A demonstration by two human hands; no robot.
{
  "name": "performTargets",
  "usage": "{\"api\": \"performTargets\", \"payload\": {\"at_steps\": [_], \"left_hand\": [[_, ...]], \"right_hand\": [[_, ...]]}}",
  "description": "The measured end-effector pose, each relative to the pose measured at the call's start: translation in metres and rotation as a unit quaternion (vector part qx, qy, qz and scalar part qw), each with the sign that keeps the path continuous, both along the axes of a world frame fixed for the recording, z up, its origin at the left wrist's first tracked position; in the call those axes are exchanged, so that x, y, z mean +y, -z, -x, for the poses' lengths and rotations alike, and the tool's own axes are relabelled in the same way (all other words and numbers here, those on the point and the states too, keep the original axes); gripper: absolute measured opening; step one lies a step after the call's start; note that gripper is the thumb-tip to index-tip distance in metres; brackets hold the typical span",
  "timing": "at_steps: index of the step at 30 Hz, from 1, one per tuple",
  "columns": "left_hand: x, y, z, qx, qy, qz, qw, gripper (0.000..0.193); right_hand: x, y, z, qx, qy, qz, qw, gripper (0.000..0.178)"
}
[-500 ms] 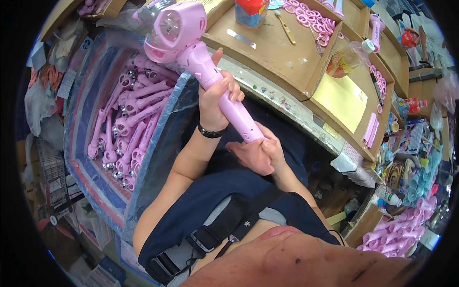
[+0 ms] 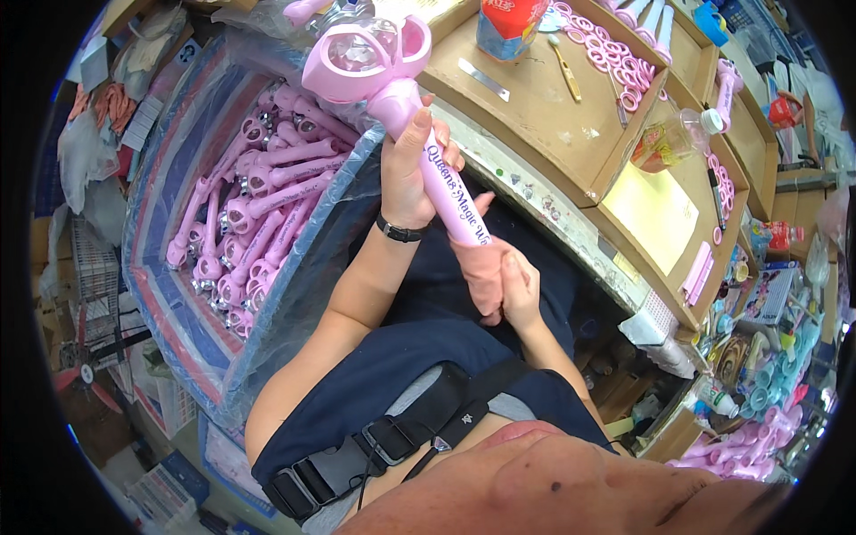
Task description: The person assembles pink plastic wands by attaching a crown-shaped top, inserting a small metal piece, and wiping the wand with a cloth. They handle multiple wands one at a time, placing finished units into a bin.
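- left hand [image 2: 419, 169] curled snugly around a pink wand [image 2: 453, 196] below its head
- right hand [image 2: 521, 290] gripping a peach cloth [image 2: 481, 275] wrapped round the wand's bottom end

A salmon cloth [image 2: 481, 281] covers the lower end of the pink wand [image 2: 440, 169] — and part of the right hand [image 2: 523, 287] behind it. The left hand [image 2: 408, 183] hides a stretch of its handle. In the striped bag [image 2: 152, 267], piled wands [image 2: 285, 196] overlap and cover one another. The top edge cuts off a red-and-blue container [image 2: 510, 34]; small items [image 2: 731, 346] at right are too tiny to tell.
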State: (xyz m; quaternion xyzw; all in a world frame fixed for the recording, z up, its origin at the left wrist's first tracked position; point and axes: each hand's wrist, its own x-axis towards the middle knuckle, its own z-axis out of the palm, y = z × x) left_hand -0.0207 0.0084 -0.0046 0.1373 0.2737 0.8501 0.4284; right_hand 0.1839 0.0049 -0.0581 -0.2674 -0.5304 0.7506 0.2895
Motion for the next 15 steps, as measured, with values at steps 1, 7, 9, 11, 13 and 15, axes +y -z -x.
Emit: {"api": "performTargets", "payload": {"at_steps": [1,7,9,11,13,15], "left_hand": [[-0.001,0.0,0.001,0.018,0.009,0.006,1.0,0.024],[-0.004,-0.011,0.007,0.132,0.072,0.138,0.979,0.035],[-0.015,-0.015,0.014,0.234,0.104,0.178,0.95,0.06],[-0.02,-0.014,0.007,0.262,0.155,0.192,0.933,0.068],[-0.023,-0.011,-0.004,0.27,0.204,0.19,0.922,0.071],[-0.022,-0.006,-0.018,0.272,0.231,0.199,0.913,0.076]], "right_hand": [[0.001,0.003,-0.001,0.0,-0.026,0.074,0.997,0.037],[0.028,0.005,-0.003,-0.163,0.031,0.021,0.986,0.027],[0.048,-0.01,-0.014,-0.103,0.159,-0.01,0.982,0.033],[0.063,-0.029,-0.016,0.028,0.255,0.016,0.966,0.039],[0.069,-0.046,-0.007,0.096,0.291,-0.042,0.951,0.039],[0.063,-0.055,0.011,0.013,0.301,-0.155,0.941,0.029]]}}
